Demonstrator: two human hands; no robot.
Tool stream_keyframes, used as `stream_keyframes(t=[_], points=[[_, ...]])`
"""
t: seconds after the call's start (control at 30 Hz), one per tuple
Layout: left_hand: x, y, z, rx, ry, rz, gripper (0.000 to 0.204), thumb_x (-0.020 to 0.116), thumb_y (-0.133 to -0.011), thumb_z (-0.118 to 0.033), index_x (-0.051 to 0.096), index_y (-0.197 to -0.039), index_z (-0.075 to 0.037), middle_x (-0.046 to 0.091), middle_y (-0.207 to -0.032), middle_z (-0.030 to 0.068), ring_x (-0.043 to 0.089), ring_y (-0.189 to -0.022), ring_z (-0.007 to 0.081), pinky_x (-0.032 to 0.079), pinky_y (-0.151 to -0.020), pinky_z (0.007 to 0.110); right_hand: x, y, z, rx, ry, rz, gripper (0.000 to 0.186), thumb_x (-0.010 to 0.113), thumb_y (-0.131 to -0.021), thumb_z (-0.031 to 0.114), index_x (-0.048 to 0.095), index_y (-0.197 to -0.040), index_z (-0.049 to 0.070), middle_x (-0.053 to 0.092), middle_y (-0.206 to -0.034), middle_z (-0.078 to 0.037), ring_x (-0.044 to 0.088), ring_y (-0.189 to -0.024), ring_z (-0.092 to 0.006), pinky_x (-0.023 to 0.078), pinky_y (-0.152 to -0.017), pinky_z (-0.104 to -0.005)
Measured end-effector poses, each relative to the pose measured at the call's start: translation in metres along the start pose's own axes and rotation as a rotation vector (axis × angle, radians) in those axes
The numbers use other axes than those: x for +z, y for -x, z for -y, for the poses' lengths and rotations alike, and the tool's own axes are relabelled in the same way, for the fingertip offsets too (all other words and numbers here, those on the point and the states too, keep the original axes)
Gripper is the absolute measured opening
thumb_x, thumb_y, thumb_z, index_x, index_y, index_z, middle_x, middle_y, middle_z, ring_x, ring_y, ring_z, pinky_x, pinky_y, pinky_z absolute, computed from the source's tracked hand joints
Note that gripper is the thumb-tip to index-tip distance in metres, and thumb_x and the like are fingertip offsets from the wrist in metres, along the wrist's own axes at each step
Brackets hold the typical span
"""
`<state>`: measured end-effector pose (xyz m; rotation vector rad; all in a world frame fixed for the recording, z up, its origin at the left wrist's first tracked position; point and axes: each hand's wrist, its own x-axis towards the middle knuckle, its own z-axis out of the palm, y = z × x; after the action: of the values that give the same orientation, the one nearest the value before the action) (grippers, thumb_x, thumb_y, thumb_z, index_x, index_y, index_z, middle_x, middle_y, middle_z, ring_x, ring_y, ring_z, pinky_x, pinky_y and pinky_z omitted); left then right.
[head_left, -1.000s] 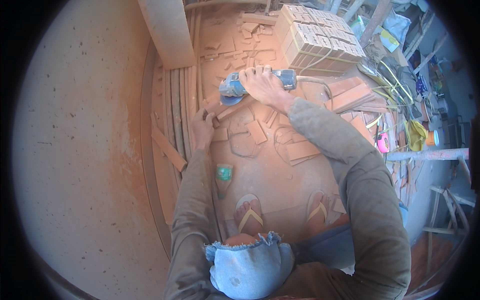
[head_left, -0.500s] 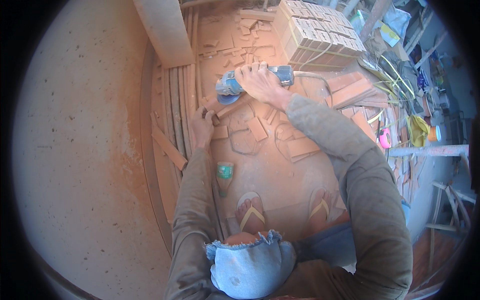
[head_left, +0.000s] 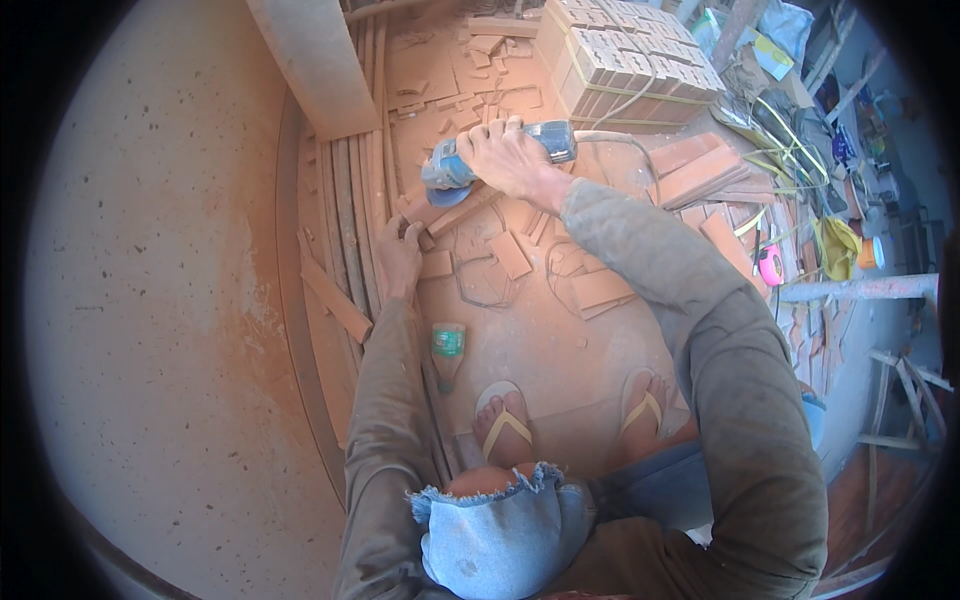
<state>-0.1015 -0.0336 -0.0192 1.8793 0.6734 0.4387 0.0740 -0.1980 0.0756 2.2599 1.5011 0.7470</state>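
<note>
My right hand is closed over the top of a blue angle grinder, whose cord runs off to the right. Its disc sits low over a reddish tile piece, lying at a slant. My left hand grips the near left end of this piece, just below and left of the disc, its fingers curled. Further small tile pieces lie on the dusty floor beside and below the grinder. A green-labelled plastic bottle stands or lies between my left forearm and my feet; I cannot tell which.
A strapped stack of bricks is at the back, long pipes run along the left beside a wall and a post. Loose tiles, yellow cloth, a pink item and a scaffold bar are on the right.
The upper part of the scene has shifted slightly left and up with the head. The grinder and both hands keep much the same place over the tile piece.
</note>
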Motion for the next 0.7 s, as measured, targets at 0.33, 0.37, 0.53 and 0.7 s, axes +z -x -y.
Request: stream_keyframes(t=[0.33, 0.37, 0.53, 0.7], points=[[-0.004, 0.003, -0.004, 0.017, -0.088, -0.004, 0.027, 0.068, -0.095, -0.009, 0.072, -0.118, 0.003, 0.076, -0.106, 0.016, 0.072, -0.097, 0.0234, 0.054, -0.088, 0.035, -0.005, 0.0, -0.001, 0.022, -0.013, 0.025, 0.028, 0.064, -0.089, 0.016, 0.059, -0.112, 0.001, 0.068, -0.098, -0.013, 0.071, -0.089, -0.0313, 0.057, -0.079, -0.0532], [-0.005, 0.003, -0.009, -0.003, -0.088, 0.005, 0.027, 0.068, -0.094, -0.009, 0.072, -0.118, 0.003, 0.076, -0.105, 0.0161, 0.072, -0.097, 0.0236, 0.054, -0.087, 0.035, -0.004, 0.0, -0.002, 0.028, -0.022, 0.021, 0.028, 0.064, -0.089, 0.016, 0.059, -0.111, 0.001, 0.068, -0.098, -0.013, 0.071, -0.089, -0.0314, 0.057, -0.079, -0.0531], [0.001, 0.005, -0.004, 0.048, -0.063, -0.067, 0.027, 0.069, -0.094, -0.01, 0.072, -0.116, 0.004, 0.075, -0.101, 0.0163, 0.071, -0.093, 0.0238, 0.053, -0.085, 0.035, -0.003, -0.001, -0.001, 0.023, -0.012, -0.018, 0.026, 0.064, -0.089, 0.017, 0.059, -0.11, 0.002, 0.068, -0.097, -0.013, 0.071, -0.089, -0.0314, 0.057, -0.078, -0.0517], [-0.003, 0.003, -0.004, -0.042, -0.013, 0.01, 0.027, 0.069, -0.094, -0.009, 0.072, -0.117, 0.004, 0.075, -0.103, 0.0168, 0.071, -0.096, 0.0235, 0.053, -0.086, 0.035, -0.001, 0.0, 0.001, 0.017, -0.02, -0.001, 0.027, 0.065, -0.088, 0.018, 0.059, -0.11, 0.002, 0.068, -0.096, -0.014, 0.071, -0.088, -0.0314, 0.058, -0.078, -0.0512]])
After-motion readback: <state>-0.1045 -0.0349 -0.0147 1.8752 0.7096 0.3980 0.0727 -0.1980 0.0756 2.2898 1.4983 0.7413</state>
